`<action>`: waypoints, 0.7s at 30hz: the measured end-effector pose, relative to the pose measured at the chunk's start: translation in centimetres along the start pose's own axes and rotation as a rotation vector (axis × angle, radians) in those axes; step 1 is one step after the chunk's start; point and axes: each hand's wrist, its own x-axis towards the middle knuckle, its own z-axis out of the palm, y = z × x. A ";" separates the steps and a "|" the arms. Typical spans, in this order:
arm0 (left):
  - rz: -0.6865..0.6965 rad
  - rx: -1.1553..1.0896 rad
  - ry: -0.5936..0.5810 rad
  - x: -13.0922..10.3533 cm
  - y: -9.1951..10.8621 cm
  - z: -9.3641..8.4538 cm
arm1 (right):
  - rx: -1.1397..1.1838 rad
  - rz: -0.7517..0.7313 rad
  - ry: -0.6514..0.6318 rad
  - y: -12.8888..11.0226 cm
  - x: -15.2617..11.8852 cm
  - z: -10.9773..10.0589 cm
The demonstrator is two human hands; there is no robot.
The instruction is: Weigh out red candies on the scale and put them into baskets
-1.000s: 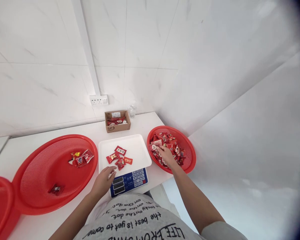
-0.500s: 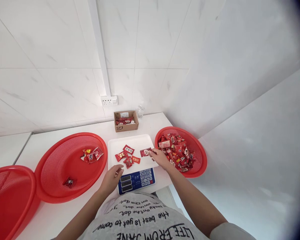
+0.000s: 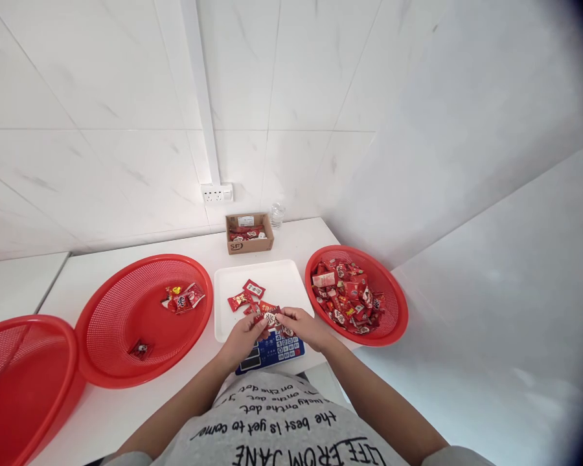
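Observation:
Between my two hands, over the front edge of the scale's white tray (image 3: 226, 321), is a red wrapped snack packet (image 3: 272, 318) with white lettering. My left hand (image 3: 245, 338) pinches its left end. On the right end are the closed fingers of my right hand (image 3: 305, 327), and a bit of another red wrapper shows below them. Several small red packets lie on the tray, among them a red packet (image 3: 254, 288) with a white label and a red and gold packet (image 3: 240, 300). The blue keypad panel (image 3: 284, 347) of the scale is partly hidden by my hands.
To the right stands a red basket (image 3: 396, 317) heaped with red packets. On the left, another red basket (image 3: 126, 310) holds a few packets, with a third red basket (image 3: 24, 395) beside it. A cardboard box (image 3: 250, 244) of packets and a clear cup (image 3: 277, 215) stand behind the tray.
My right hand has brought the packet left and toward me from the tray's right side. My left hand has moved right and closed on its other end.

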 end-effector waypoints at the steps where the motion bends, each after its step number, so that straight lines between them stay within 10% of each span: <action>1: -0.010 -0.022 -0.007 -0.1 -0.1 0.0 | -0.008 0.007 -0.012 0.1 -0.2 0.1; 10: -0.160 -0.453 -0.148 -1.5 -0.2 0.1 | 0.255 -0.003 -0.174 0.8 -1.0 0.9; 21: -0.163 -0.204 -0.071 -1.6 -0.9 -0.3 | 0.178 0.096 -0.104 1.9 -1.0 0.2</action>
